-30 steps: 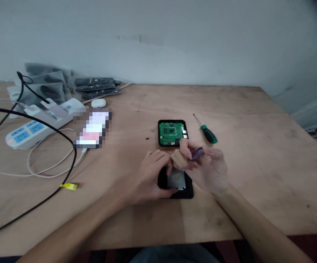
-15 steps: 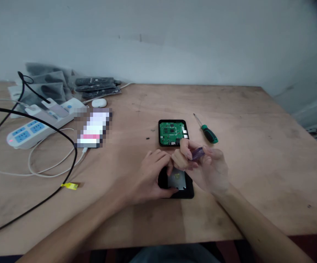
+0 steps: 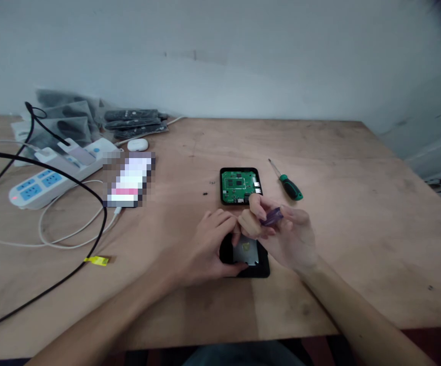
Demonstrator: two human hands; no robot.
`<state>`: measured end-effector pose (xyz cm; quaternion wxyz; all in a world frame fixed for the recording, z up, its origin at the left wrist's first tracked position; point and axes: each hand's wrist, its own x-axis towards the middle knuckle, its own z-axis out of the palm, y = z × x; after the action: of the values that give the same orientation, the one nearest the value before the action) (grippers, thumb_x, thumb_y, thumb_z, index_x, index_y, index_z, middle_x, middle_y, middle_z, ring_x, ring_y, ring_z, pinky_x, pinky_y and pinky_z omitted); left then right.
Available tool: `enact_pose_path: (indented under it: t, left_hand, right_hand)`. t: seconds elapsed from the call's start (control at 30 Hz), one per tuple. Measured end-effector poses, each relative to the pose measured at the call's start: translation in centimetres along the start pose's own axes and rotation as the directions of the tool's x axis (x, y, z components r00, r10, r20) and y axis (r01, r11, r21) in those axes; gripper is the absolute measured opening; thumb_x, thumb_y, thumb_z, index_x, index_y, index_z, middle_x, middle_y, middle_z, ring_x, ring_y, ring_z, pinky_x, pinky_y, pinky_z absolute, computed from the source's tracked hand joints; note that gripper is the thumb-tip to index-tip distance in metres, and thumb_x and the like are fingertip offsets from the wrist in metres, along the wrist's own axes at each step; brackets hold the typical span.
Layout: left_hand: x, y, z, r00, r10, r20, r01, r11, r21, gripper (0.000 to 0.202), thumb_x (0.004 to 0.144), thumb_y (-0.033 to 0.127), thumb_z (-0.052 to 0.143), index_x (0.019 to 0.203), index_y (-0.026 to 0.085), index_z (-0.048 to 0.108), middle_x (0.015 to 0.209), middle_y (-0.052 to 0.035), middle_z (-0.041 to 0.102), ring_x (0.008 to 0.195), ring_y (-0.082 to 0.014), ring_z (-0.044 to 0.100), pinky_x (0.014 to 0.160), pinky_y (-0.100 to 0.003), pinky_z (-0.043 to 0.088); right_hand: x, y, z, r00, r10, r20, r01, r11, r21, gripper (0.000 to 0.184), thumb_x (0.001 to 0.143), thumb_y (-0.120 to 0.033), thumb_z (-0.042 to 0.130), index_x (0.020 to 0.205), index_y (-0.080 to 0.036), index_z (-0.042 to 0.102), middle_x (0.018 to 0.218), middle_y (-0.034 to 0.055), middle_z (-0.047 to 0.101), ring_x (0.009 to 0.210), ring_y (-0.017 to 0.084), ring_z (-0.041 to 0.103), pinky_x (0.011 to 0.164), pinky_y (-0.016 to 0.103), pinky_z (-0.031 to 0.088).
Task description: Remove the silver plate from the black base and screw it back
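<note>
My left hand (image 3: 213,245) is closed on the left side of a flat black cover (image 3: 261,271), thumb along its near part and fingers at the far side. A silvery metal plate (image 3: 248,252) with a yellowish patch lies on the cover. My right hand (image 3: 292,236) is above the cover's right far corner. It pinches a small purple, see-through flat piece (image 3: 272,217) between thumb and fingers; its exact kind does not show. Just beyond my hands sits a black case (image 3: 222,185) holding a green circuit board (image 3: 239,185), its near right corner partly hidden by my right fingers.
A screwdriver (image 3: 291,187) with a green and black handle lies right of the case. Tiny dark screws (image 3: 205,193) rest to its left. Further left are a phone (image 3: 131,178), a white earbud case (image 3: 137,145), a power strip (image 3: 33,190), cables and bagged remotes (image 3: 132,122).
The purple piece has shifted slightly down and left with my right fingers. My left hand and the cover stay in place.
</note>
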<state>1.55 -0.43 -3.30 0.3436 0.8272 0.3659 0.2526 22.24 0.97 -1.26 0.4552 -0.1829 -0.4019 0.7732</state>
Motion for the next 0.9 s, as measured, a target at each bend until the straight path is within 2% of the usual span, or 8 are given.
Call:
enact_pose_path:
  t: [0.17,0.3,0.47,0.63,0.77,0.9]
  left_hand:
    - [-0.1,0.3,-0.2,1.0,-0.006,0.008,0.006,1.0,0.03,0.043,0.083,0.044,0.09,0.089,0.022,0.053,0.103,-0.002,0.065,0.1,-0.0245,0.059,0.088,-0.041,0.044]
    - [-0.1,0.1,-0.1,1.0,-0.001,0.001,0.001,1.0,0.011,0.044,0.083,0.046,0.09,0.089,0.022,0.053,0.106,-0.0025,0.066,0.101,-0.0248,0.059,0.089,-0.041,0.044]
    - [-0.1,-0.1,0.0,1.0,0.014,0.002,-0.013,1.0,-0.026,0.045,0.082,0.042,0.091,0.087,0.022,0.051,0.11,-0.0028,0.067,0.105,-0.025,0.058,0.091,-0.042,0.042]
    - [-0.4,-0.2,0.0,0.999,0.045,0.015,-0.044,0.998,-0.049,0.045,0.084,0.034,0.091,0.078,0.02,0.048,0.122,-0.0031,0.069,0.112,-0.0249,0.059,0.096,-0.042,0.041]
    - [-0.5,-0.2,0.1,0.999,0.052,-0.003,-0.052,0.996,-0.066,0.046,0.083,0.032,0.091,0.074,0.019,0.049,0.128,-0.0034,0.07,0.115,-0.026,0.061,0.099,-0.044,0.042]
    - [-0.3,-0.1,0.2,1.0,0.021,-0.012,-0.021,0.998,-0.065,0.044,0.079,0.03,0.093,0.071,0.019,0.051,0.128,-0.0049,0.069,0.119,-0.0287,0.061,0.101,-0.046,0.045]
  right_hand:
    - [0.1,0.1,0.1,1.0,-0.009,0.018,0.009,1.0,-0.004,0.037,0.097,-0.057,0.063,0.084,-0.023,0.056,0.062,-0.0071,0.03,0.058,0.016,0.022,0.061,0.032,0.03]
    - [0.2,0.0,0.3,0.998,-0.014,0.062,0.016,1.0,-0.024,0.041,0.101,-0.059,0.062,0.081,-0.024,0.056,0.062,-0.0055,0.038,0.058,0.017,0.028,0.064,0.033,0.037]
    - [0.1,-0.1,0.3,0.999,-0.02,0.05,0.023,0.998,-0.06,0.045,0.104,-0.059,0.06,0.078,-0.023,0.056,0.064,-0.004,0.041,0.06,0.017,0.03,0.062,0.032,0.031]
    - [0.5,-0.3,-0.2,1.0,-0.007,0.029,0.012,0.984,-0.179,0.052,0.106,-0.065,0.055,0.076,-0.022,0.056,0.064,-0.0032,0.042,0.059,0.016,0.031,0.06,0.033,0.026]
    - [1.3,-1.3,-1.1,0.991,0.088,0.103,-0.055,0.955,-0.292,0.049,0.109,-0.061,0.051,0.082,-0.02,0.06,0.067,-0.0016,0.049,0.059,0.016,0.039,0.061,0.033,0.03]
    - [2.5,-2.7,-2.0,0.932,0.286,0.224,-0.172,0.89,-0.423,0.042,0.112,-0.056,0.051,0.099,-0.019,0.065,0.078,0.0018,0.062,0.068,0.018,0.055,0.069,0.032,0.042]
